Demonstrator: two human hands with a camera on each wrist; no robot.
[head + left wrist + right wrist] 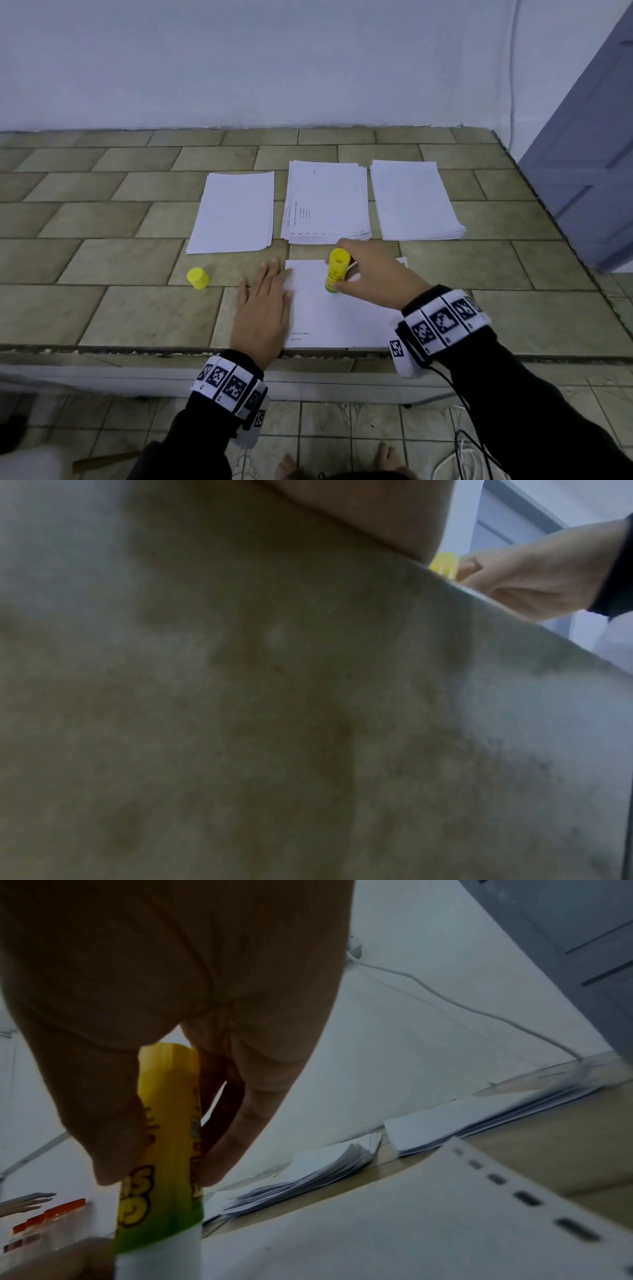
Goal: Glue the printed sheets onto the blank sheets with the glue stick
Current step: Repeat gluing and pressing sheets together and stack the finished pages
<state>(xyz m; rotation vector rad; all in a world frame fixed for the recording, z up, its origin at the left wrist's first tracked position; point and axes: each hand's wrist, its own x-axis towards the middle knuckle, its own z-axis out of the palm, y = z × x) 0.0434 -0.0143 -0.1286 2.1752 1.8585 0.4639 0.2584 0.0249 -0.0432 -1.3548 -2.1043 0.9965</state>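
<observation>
Flanking paper stacks (327, 202), loose cap (198, 278)

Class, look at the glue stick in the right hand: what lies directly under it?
The glue stick stands tip-down on a white sheet lying on the tiled table. The tip itself is hidden.

Black long sleeves on both arms, running down to the wrists. White wristbands printed with square black-and-white fiducial markers: left band (228, 383), right band (442, 322). Small white tags with one more marker hanging off each band. Thin black cable (455, 387) trailing from the right band along the sleeve. Bare hands, bare feet (291, 466).
</observation>
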